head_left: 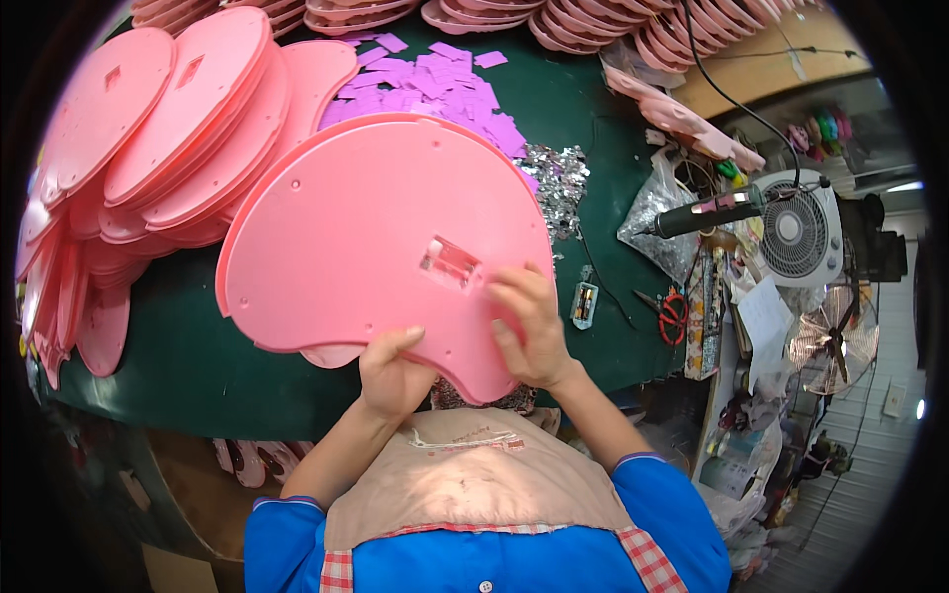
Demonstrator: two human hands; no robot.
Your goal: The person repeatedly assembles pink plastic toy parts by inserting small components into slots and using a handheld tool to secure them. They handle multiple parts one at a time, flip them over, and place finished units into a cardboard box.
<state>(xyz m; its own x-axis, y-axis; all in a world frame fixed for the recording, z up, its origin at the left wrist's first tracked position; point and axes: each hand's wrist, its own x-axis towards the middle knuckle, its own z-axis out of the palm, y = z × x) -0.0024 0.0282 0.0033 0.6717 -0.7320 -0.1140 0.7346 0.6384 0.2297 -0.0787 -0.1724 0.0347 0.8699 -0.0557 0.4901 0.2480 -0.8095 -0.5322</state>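
A large rounded pink plastic panel [336,227] is held tilted over the green table, with small screw holes and a rectangular battery compartment [451,264] in it. My left hand [395,374] grips its near edge, thumb on top and fingers hidden beneath. My right hand [529,331] is over the panel's right part, just beside the compartment, its fingers apart and slightly blurred; I see nothing held in it. To the right of the panel lies a small clear battery case [584,301] with batteries inside.
Stacked pink panels [188,128] fill the left, with more pink parts [583,25] along the back. Purple slips [425,89] and shiny silver pieces [556,183] lie behind the panel. At right are a hanging electric screwdriver [707,212], red-handled pliers [673,316] and a fan [799,232].
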